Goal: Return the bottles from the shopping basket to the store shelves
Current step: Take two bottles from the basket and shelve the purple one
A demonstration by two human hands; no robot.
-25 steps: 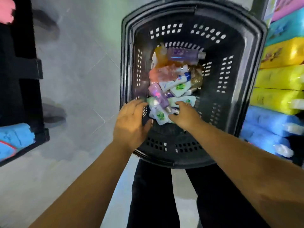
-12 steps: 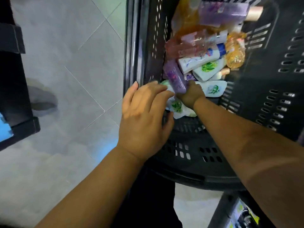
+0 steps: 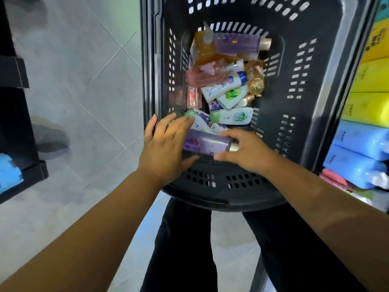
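A black shopping basket (image 3: 299, 157) stands in front of me with several bottles piled in it. A clear purple bottle (image 3: 205, 144) lies crosswise above the basket's near end. My right hand (image 3: 246, 151) grips its capped right end, fingers over the top and thumb beneath. My left hand (image 3: 163, 147) is at the bottle's left end with fingers spread and thumb under it. Deeper in lie a white bottle with a green cap (image 3: 231, 116), an orange bottle (image 3: 205, 49) and a larger purple bottle (image 3: 236, 43).
Store shelves at the right hold yellow packs (image 3: 366, 81) and blue packs (image 3: 357, 142). A dark shelf unit (image 3: 19, 131) stands at the left across a grey tiled floor (image 3: 84, 91). My legs in dark trousers are below the basket.
My right hand has lifted the purple bottle out of the pile and turned it crosswise near the basket's front. My left hand has come up against its left end.
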